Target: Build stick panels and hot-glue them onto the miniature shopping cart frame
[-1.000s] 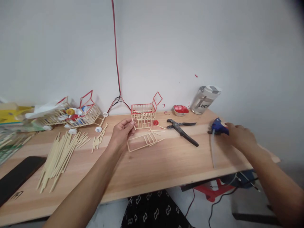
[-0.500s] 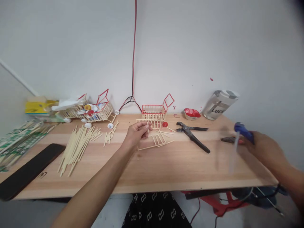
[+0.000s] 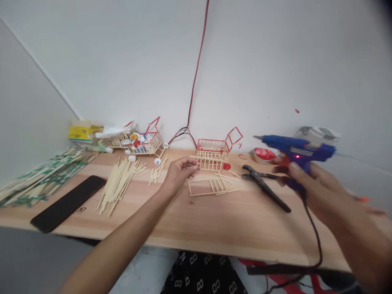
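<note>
My right hand (image 3: 318,190) is wrapped round the handle of a blue hot glue gun (image 3: 286,145), held above the table with its nozzle pointing left and a red light lit. In my left hand (image 3: 180,171), thumb and fingers pinch a short wooden stick (image 3: 197,164), mostly hidden by the fingertips. Just right of that hand lies a flat frame of thin sticks (image 3: 200,194) with several crossbars at one end. Behind it stands a small stick-built shopping cart (image 3: 211,143) with a red rim and handle. A red bottle cap (image 3: 226,166) sits beside the cart.
Black pliers (image 3: 269,192) and a red-filled dish (image 3: 263,155) are on the right. Leftward lie loose sticks (image 3: 114,183), a black slab (image 3: 69,202), packaged sticks (image 3: 45,173) and another cart (image 3: 150,145) holding caps. The gun's cord (image 3: 317,241) hangs over the front edge.
The glue gun has come up and leftward in my right hand, its nozzle now pointing left. My left hand keeps its pinch near the frame. The view has shifted.
</note>
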Tool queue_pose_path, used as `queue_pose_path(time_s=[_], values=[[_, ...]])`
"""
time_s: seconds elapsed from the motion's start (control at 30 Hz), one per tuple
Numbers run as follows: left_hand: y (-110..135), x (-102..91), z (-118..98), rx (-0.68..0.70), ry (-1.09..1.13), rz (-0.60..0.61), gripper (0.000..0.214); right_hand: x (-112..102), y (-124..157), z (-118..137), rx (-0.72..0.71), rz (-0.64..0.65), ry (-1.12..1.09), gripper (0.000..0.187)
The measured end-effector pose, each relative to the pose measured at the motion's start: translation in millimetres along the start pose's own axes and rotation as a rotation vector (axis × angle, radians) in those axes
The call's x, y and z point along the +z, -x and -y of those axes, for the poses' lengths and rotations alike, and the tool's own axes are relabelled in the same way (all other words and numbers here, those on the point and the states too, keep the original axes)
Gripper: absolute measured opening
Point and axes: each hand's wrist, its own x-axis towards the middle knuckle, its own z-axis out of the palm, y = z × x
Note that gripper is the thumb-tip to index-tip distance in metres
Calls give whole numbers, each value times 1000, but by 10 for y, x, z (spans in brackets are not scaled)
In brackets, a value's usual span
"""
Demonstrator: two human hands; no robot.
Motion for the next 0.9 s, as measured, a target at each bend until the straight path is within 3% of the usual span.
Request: queue_pose_path(time_s=[0.1, 0.2, 0.3, 0.53, 0.9], values=[[-2, -104, 51, 28, -22, -58, 21, 465, 26, 121, 40, 249, -205, 40], [-13, -165, 115, 44, -13, -108, 19, 856, 50, 174, 53, 369, -234, 43], [-25, -202, 160, 63, -27, -105, 17, 1090, 58, 122, 72, 449, -197, 47], [-41, -213, 170, 66, -49, -119, 18, 1203, 55, -54, 123, 466, -171, 53], [-10, -161, 113, 80, -61, -135, 16, 1180, 91, -70, 106, 477, -66, 53]])
